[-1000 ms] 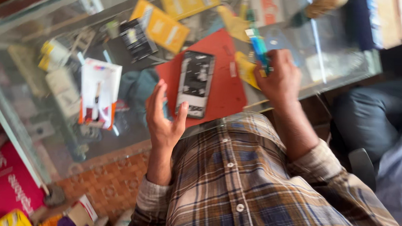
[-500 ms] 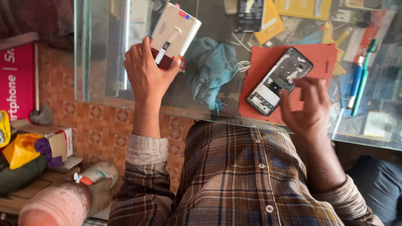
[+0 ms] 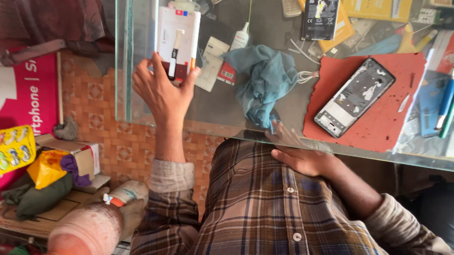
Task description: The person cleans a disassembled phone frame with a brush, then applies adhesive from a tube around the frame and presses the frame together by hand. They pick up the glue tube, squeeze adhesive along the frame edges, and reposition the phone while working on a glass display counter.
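My left hand holds the lower edge of a flat white package with a small tool in it, raised over the left end of the glass counter. My right hand rests with fingers stretched out at the counter's near edge, close to my plaid shirt, and holds nothing. A phone with its back removed lies alone on a red mat to the right. A crumpled teal cloth lies between the package and the mat.
A black battery, yellow boxes, a small white bottle and blue tools lie around the counter. Left of the counter are a tiled wall, a pink sign, boxes and a bag.
My right hand let go of the phone, which now lies on the red mat, and drew back to the counter's edge. My left hand still holds the white package.
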{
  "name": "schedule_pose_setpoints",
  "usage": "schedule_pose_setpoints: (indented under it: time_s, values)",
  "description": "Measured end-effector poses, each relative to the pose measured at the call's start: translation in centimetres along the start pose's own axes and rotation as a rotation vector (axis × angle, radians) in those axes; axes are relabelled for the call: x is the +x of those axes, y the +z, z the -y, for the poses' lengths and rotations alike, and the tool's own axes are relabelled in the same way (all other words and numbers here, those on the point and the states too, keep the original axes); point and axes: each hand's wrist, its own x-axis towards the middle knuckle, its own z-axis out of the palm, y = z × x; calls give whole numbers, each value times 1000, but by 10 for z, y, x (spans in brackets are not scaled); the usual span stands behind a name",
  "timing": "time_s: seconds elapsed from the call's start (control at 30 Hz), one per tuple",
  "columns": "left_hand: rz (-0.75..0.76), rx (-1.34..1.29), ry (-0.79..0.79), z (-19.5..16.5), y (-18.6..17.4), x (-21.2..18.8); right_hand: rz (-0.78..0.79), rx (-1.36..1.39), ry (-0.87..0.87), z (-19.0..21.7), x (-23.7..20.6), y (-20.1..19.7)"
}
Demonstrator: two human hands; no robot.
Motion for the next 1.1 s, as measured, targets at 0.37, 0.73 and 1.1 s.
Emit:
schedule_pose_setpoints:
  time_s: [0.37, 0.73, 1.1]
  values:
    - [129, -85, 72, -8, -7, -10, -490, -617, 312, 16, 127, -20]
    - [129, -147, 98, -8, -6, -10, -863, -192, 126, 45, 204, -52]
    - [188, -168, 102, -9, -15, -7, -816, 217, 84, 23, 149, -23]
